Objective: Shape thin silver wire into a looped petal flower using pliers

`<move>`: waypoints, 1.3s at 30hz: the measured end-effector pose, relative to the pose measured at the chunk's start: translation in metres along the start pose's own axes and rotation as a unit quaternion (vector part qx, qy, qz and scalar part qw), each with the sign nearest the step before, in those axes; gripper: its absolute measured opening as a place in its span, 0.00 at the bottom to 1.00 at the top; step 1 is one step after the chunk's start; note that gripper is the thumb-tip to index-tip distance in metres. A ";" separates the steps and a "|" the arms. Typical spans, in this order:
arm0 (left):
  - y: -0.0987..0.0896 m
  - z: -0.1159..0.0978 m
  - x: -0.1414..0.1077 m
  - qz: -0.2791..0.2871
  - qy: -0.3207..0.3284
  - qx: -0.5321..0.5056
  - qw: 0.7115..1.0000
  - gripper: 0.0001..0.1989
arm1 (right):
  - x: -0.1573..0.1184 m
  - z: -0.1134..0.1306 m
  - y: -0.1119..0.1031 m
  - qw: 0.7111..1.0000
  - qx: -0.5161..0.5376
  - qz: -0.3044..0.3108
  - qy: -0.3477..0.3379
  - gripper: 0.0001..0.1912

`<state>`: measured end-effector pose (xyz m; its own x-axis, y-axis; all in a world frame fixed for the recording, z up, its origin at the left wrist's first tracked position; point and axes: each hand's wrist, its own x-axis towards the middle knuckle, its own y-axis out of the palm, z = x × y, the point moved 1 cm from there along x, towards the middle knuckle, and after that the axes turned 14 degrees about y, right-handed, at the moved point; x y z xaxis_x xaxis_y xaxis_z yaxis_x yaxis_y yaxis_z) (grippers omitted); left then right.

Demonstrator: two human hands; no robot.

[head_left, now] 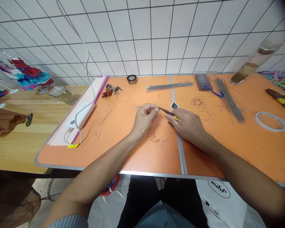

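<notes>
Over the middle of the orange table, my left hand [145, 119] is pinched closed at the tips of a pair of pliers; a thin wire seems to hang from there, though its held end is hidden. My right hand [188, 124] is wrapped round the yellow and dark handles of the pliers [167, 111], whose nose points left to my left fingertips. A wire ring with small loops [159, 145] hangs or lies just below both hands. Two looped wire flowers [198, 101] lie to the right of my right hand.
Bundles of straight wire [169, 86] lie at the back and right [231, 101]. Around them are black tape [132, 79], keys [114, 89], a white tape ring [270, 121], a glass jar [245, 68] and a power strip [82, 115]. A metal seam [180, 155] crosses the table.
</notes>
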<state>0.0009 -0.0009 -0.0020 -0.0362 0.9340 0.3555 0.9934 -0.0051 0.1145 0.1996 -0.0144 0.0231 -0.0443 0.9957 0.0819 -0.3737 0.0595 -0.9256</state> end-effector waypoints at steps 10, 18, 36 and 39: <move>-0.001 0.001 0.000 -0.007 0.000 0.003 1.000 0.10 | 0.000 -0.001 0.002 1.000 0.007 0.004 0.000 0.22; -0.002 0.002 0.000 -0.004 0.001 0.001 1.000 0.10 | 0.001 -0.003 0.004 1.000 0.023 0.012 -0.006 0.22; -0.002 0.003 0.000 -0.002 -0.002 0.000 1.000 0.10 | -0.003 0.004 -0.004 0.999 -0.038 0.008 0.001 0.20; -0.002 0.003 -0.001 0.000 -0.004 -0.001 1.000 0.11 | -0.003 0.004 -0.006 0.999 -0.032 0.019 0.008 0.21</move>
<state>-0.0003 -0.0004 -0.0052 -0.0345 0.9370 0.3475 0.9932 -0.0065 0.1161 0.1978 -0.0182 0.0298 -0.0423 0.9983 0.0405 -0.3114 0.0253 -0.9499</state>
